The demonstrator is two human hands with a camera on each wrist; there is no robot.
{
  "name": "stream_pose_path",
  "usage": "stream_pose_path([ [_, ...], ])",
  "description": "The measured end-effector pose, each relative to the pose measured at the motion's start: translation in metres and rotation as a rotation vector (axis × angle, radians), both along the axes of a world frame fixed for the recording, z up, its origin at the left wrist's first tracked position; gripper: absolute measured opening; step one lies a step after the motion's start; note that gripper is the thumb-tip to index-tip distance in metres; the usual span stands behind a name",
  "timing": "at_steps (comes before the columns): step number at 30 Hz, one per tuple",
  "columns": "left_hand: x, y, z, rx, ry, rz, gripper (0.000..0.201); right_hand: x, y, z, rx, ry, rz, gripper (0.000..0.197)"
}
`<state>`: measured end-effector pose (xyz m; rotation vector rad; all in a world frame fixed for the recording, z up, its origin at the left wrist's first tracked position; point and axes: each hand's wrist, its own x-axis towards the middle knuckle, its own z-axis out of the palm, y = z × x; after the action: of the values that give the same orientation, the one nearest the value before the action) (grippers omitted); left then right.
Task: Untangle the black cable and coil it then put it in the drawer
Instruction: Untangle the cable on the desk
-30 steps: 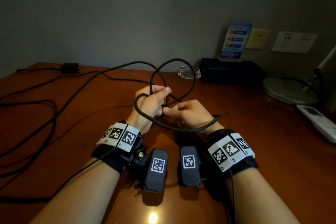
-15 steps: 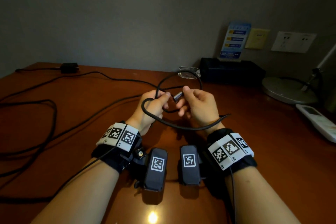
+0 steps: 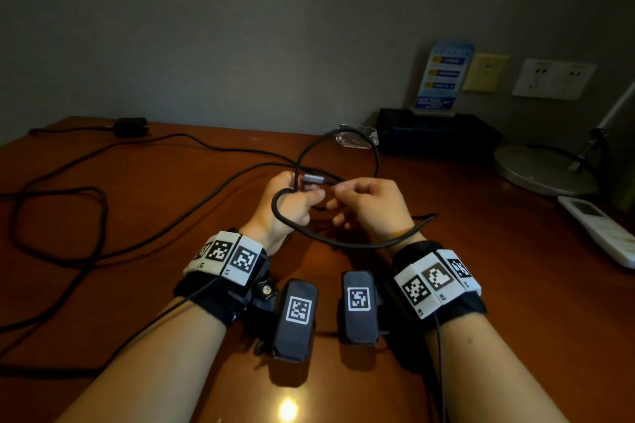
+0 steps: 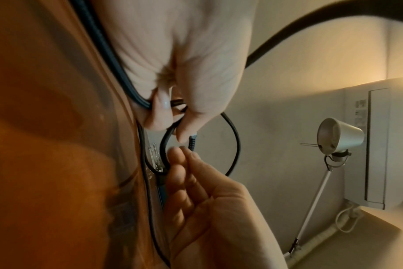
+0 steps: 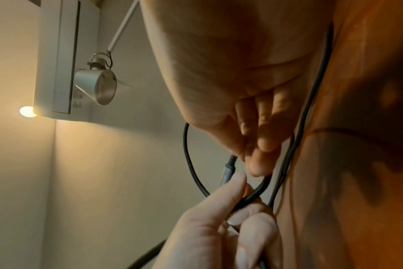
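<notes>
The black cable is held above the brown table by both hands. My left hand grips its gathered loops; one loop stands up behind the hands and one sags across my right wrist. My right hand pinches the cable just behind its silver plug, which points at my left fingers. In the left wrist view my left fingers clamp the cable. The right wrist view shows thumb and forefinger at the plug. No drawer is in view.
Other black leads sprawl over the left of the table, running to a black adapter. At the back stand a clear glass dish, a black box and a lamp base. A white remote lies right.
My right hand rose from a low fist and took the plug end, carrying it left to my left fingers. The tall upright loop has shrunk and sunk lower.
</notes>
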<state>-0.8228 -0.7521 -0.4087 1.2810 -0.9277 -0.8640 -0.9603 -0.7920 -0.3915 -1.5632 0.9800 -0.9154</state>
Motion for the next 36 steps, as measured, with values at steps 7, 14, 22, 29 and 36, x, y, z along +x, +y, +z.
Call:
stream_pose_path([
  [7, 0.006, -0.002, 0.000, -0.027, 0.047, 0.102, 0.026, -0.003, 0.006, 0.005, 0.055, -0.033, 0.174, 0.025],
  [14, 0.012, -0.002, 0.000, -0.030, -0.034, 0.284, 0.015, -0.009, 0.006, 0.006, -0.030, 0.119, 0.594, 0.064],
  [22, 0.014, 0.003, 0.003, -0.033, -0.083, 0.219, 0.014, -0.011, 0.007, 0.008, 0.039, -0.208, 0.810, 0.066],
  [29, 0.011, 0.012, 0.007, -0.065, -0.046, 0.145, 0.024, -0.016, 0.007, 0.007, 0.067, -0.248, 0.828, 0.058],
  [36, 0.007, 0.018, 0.009, -0.057, -0.007, 0.119, 0.036, -0.010, 0.013, 0.009, 0.030, -0.254, 0.847, 0.057],
])
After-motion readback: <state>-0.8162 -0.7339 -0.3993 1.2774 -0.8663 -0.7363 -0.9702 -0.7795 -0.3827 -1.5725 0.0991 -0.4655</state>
